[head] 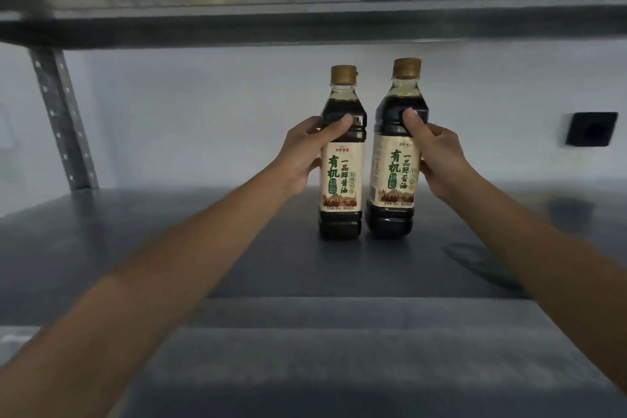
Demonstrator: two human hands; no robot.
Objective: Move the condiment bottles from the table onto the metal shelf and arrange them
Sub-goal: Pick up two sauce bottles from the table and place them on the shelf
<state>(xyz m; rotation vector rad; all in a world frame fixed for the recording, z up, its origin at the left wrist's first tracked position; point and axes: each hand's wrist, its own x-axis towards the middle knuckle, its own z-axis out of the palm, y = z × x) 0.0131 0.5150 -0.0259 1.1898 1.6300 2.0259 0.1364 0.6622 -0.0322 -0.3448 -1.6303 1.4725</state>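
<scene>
Two dark sauce bottles are at the middle of the shelf board point(169, 231), side by side and just apart, labels facing the person. The left hand point(305, 153) grips the left bottle point(341, 180) around its shoulder and upper label, thumb point(343, 121) across the front. The other fingers curl behind the bottle and are hidden. The right hand point(437, 159) holds the right bottle point(393, 176) the same way from the other side, thumb point(411, 115) pressed on the dark shoulder. Both bases seem to sit on the board, though whether the full weight is down cannot be told. The right bottle leans a little compared with the left one.

The risks lie in the letting go. If the right bottle is released while it leans, it could rock and knock its neighbour, since the gap between them is narrow. Both grips are high, so a sideways tug as the fingers open would tip a bottle rather than slide it. The board looks smooth, so a nudge could send either bottle sliding across it and out of line. Both caps are below the upper shelf point(305, 27) above the board, and lifting a bottle to shift it could strike that shelf.
</scene>
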